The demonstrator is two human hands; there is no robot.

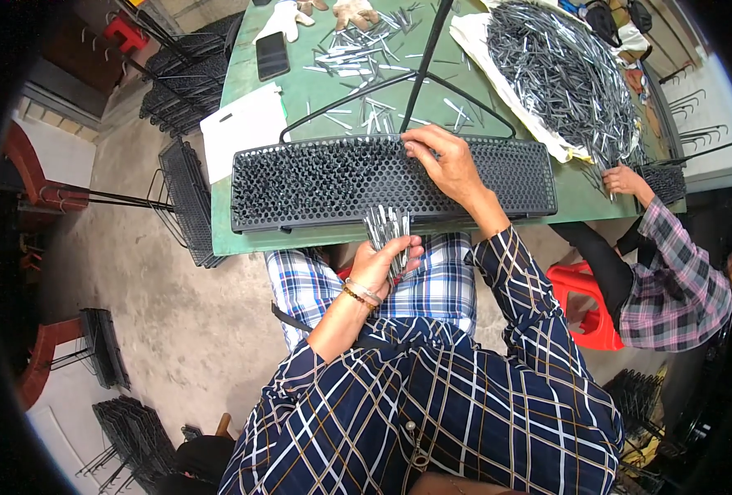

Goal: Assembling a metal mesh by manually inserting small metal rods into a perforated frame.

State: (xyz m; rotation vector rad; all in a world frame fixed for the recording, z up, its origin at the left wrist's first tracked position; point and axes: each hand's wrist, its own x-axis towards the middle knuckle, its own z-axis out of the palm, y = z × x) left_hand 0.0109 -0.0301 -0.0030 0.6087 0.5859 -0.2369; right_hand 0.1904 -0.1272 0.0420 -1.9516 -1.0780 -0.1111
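A long black rack (506, 177) with rows of round holes lies across the near edge of the green table. Dark slender pieces (296, 177) stand upright in the holes of its left half, while bare holes show on the right. My left hand (374, 266), palm up below the rack's front edge, is closed around a bundle of thin grey metal strips (387, 227). Over the rack's middle, near its far edge, my right hand (452, 165) has thumb and forefinger pinched together. Whatever is between those fingertips is too small to make out.
Loose strips (353, 62) lie behind the rack, near a phone (273, 56), white paper (246, 132) and gloves (286, 21). A big white sack (473, 41) of strips stands right. There, a co-worker's hand (623, 181) touches strips; a red stool (580, 305) stands below.
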